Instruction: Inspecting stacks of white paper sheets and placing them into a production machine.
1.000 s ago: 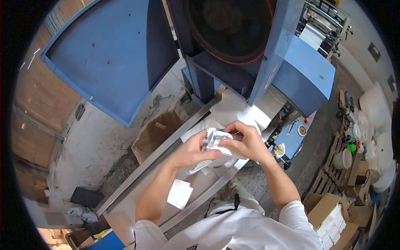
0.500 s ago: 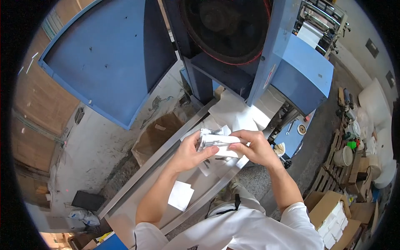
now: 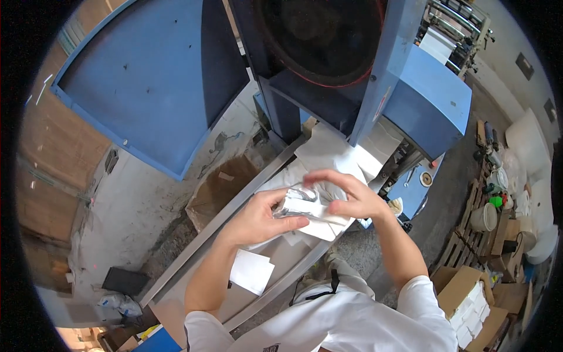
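Note:
My left hand is closed on a small white paper packet in shiny clear plastic film, thumb along its near side. My right hand is at the packet's right end, its fingers raised and spread, the thumb close by; whether the thumb touches the film I cannot tell. Crumpled white sheets lie on the metal chute beyond and beneath my hands. Nearer to me on the chute, a few flat white paper pieces rest below my left forearm.
A blue machine with an open door panel and a large dark round wheel stands ahead. A brown lined bin sits left of the chute. At the lower right, a cardboard box holds white packets. Wooden pallets bear buckets and clutter.
My right hand has let go of the packet's right end, its fingers lifting and spreading. My left hand keeps its hold. The view has shifted slightly.

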`<move>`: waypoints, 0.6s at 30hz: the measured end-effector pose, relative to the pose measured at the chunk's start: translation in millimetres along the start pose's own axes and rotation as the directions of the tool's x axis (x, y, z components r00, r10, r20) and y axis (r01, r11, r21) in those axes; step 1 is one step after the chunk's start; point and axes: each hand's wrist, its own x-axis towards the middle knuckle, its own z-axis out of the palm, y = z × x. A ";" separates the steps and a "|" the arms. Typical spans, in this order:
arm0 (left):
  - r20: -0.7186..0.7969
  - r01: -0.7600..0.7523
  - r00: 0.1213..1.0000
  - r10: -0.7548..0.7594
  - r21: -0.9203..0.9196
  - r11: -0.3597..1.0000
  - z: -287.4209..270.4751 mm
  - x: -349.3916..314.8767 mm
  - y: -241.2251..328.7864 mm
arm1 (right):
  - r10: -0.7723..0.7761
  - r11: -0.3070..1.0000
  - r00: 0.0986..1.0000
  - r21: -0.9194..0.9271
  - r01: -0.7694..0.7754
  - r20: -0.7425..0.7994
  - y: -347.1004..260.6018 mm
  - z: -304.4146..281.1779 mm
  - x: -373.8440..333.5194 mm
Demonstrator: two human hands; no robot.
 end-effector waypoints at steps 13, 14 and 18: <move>-0.078 -0.148 0.984 0.159 0.124 0.981 -14.1 -12.2 6.8 | 0.143 0.957 0.986 0.240 -0.160 0.090 -18.9 2.9 -1.9; -0.093 -0.138 0.985 0.146 0.090 0.986 -12.5 -12.0 5.6 | 0.124 0.980 0.988 0.142 -0.136 0.095 -18.3 2.3 -3.4; -0.099 -0.170 0.978 0.182 0.121 0.978 -7.4 -11.5 1.2 | 0.089 0.987 0.995 0.134 -0.093 0.035 -19.4 13.8 -10.7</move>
